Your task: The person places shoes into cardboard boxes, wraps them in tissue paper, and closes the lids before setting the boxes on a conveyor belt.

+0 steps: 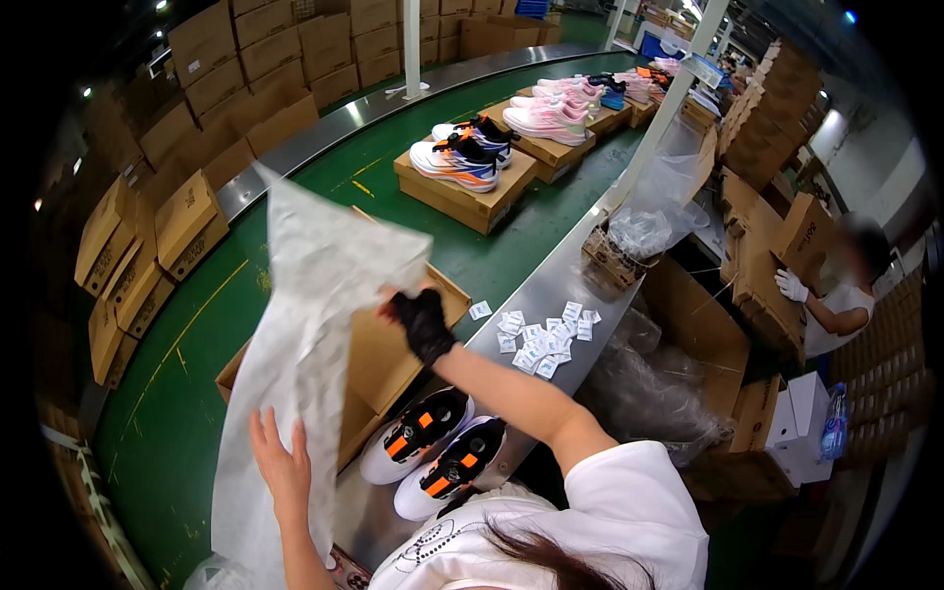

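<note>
A large sheet of white wrapping paper [315, 275] hangs in front of me, over an open brown shoebox [379, 369]. My right hand [423, 323], in a black fingerless glove, pinches the sheet by its right side. Bare and with its fingers spread, my left hand [282, 462] lies against the lower part of the paper. Close to my body, a pair of white sneakers with black and orange tops, one shoe [418, 433] beside the other [452, 470], rests on the metal edge. The paper hides part of the box.
Small white packets [541, 339] lie scattered on the metal ledge [590, 285]. Along the green conveyor [344, 177], sneakers [457, 162] stand on closed boxes. More shoeboxes [187, 224] lean at the left. To the right, a person [836, 305] in white gloves handles cartons.
</note>
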A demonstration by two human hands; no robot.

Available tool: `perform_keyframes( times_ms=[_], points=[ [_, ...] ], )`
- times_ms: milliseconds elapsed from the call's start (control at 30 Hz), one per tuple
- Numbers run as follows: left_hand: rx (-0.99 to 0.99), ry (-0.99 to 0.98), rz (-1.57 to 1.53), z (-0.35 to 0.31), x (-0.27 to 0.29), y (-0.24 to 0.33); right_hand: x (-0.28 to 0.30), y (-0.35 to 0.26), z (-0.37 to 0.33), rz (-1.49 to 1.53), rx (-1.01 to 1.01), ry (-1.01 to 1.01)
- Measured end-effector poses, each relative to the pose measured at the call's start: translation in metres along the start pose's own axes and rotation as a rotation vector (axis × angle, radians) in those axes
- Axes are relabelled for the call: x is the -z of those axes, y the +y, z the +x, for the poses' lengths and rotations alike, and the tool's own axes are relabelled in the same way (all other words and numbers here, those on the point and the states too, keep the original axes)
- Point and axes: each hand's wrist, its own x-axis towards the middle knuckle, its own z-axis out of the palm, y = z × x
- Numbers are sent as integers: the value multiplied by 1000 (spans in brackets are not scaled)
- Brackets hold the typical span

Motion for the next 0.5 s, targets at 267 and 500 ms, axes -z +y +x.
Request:
perform_keyframes(
  times_ms=[267,500],
  points=[
    [514,-165,419,-44,-23,-130,127,-63,58,229,192,520],
    [983,-197,-993,-66,-22,-211,165,-61,-38,-744,255,292]
  ],
)
